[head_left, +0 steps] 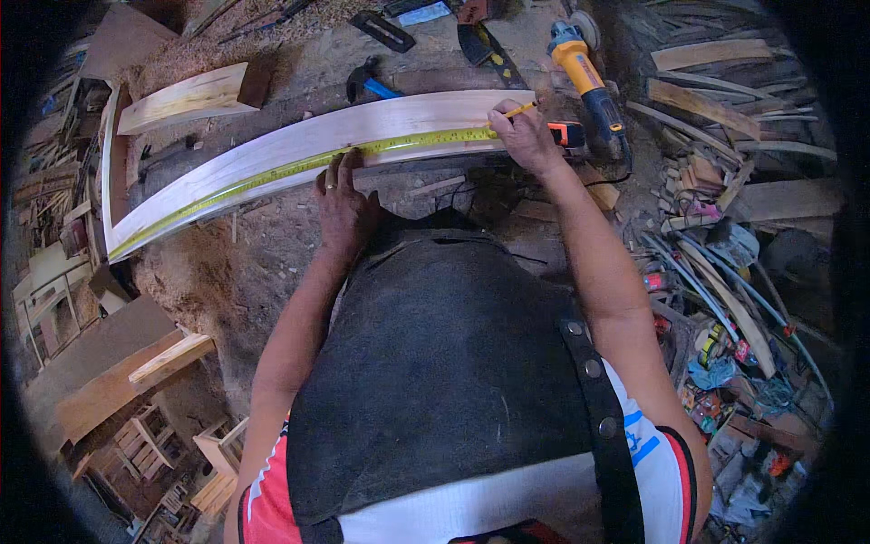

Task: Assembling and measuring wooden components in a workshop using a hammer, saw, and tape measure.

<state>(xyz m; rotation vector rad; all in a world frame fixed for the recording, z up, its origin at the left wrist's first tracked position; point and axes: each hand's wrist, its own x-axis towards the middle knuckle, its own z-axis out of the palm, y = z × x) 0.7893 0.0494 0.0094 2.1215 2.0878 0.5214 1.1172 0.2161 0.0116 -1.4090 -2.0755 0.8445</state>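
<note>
Dark apron (444, 363) at six o'clock, left hand (349, 213) unclenched on yellow tape measure (426, 140) along pale board (353, 121) at eleven, right hand (527, 143) grasping pencil (522, 110) at one.

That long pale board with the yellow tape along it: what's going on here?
A person in a dark apron has both hands at a long, curved, pale board. A yellow measuring tape is stretched along it. The left-hand grip rests its fingertips on the tape partway along, while the right-hand grip holds a yellow pencil by the board's right end. Beyond the board lie a blue-handled hammer and a yellow power tool.
</note>
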